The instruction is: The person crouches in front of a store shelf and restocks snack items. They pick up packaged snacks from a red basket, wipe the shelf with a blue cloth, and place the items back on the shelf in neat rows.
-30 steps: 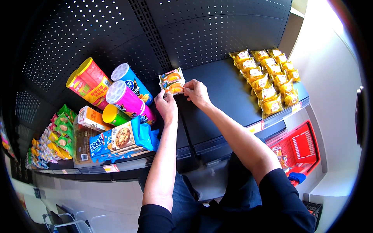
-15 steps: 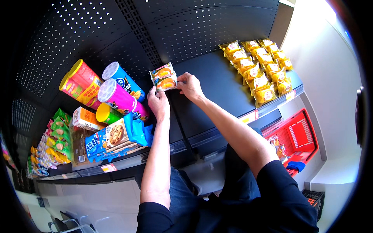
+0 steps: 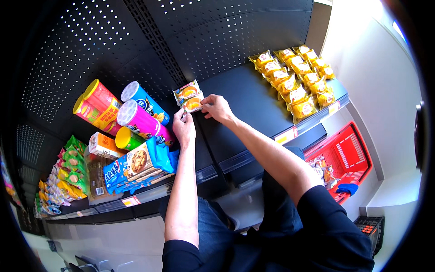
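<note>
Head view: hands [image 3: 185, 129] partly cover front packet [image 3: 192, 104].

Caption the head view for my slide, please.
Left hand and right hand touch the nearer snack packet of two on a black shelf, with yellow packets rowed at right.

Perforated black panel [image 3: 217, 38], bright white wall [image 3: 362, 72]
</note>
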`<state>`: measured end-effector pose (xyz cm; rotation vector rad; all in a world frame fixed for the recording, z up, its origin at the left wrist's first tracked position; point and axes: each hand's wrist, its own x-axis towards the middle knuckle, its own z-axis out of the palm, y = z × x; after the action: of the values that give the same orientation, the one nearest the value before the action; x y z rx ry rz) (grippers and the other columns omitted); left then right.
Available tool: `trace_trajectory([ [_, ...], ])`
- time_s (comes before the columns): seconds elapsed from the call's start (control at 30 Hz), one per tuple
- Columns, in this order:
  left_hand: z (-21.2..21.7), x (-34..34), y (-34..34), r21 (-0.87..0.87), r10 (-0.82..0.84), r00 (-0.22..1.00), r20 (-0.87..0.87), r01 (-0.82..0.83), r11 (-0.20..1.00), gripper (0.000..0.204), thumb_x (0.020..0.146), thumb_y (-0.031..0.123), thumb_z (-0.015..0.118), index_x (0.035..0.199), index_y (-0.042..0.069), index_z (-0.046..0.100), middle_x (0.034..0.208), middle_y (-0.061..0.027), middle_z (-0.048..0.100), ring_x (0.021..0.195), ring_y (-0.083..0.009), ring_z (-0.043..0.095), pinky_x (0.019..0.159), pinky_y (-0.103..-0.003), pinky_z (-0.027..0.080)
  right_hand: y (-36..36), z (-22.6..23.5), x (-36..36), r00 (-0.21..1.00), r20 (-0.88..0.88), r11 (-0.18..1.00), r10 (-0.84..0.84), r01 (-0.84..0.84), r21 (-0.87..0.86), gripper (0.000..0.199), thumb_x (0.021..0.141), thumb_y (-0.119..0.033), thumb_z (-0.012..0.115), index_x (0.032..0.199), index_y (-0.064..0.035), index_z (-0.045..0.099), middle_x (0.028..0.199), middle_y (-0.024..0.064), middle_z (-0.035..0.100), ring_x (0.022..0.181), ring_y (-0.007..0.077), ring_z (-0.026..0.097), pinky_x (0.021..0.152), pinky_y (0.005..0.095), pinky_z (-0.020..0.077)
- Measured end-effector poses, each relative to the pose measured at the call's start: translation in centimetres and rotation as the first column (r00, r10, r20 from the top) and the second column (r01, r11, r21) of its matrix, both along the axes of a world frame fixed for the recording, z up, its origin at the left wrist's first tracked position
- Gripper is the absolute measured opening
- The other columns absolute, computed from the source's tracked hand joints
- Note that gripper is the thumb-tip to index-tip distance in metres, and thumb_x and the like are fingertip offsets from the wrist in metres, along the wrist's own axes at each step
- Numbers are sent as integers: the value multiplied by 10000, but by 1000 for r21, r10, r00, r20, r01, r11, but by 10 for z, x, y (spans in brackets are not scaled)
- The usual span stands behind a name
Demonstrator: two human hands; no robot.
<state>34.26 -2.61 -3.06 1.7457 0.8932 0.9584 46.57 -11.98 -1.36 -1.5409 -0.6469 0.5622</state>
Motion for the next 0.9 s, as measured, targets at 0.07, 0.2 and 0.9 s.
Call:
trace_trajectory([
  [0.07,-2,2,-2,-55,-21,999,31,22,998,355,957,55,620,1292,-57,574,1220,-202,674,1064,-269,703,916,-344,562,-1,-2,0,1000,-18,1000,-16,17,11,182,923,-56,626,1062,43,689,943,119,730,803,172,719,660,306,625],
  [0.2,-6,0,-3,15,40,995,91,-42,999,349,961,74,641,1282,-48,579,1198,-156,680,1008,-197,692,718,-265,559,1,2,-4,999,32,999,28,-28,-21,202,953,-68,637,1120,45,659,1038,125,718,925,181,718,756,307,624],
  [0.9,6,-4,-15,19,83,997,-9,-83,996,368,927,39,647,1279,-41,575,1250,-217,584,1005,-265,706,896,-363,558,6,-8,0,996,84,999,-23,20,27,243,902,-70,660,1132,7,682,928,121,726,703,175,713,649,300,588],
])
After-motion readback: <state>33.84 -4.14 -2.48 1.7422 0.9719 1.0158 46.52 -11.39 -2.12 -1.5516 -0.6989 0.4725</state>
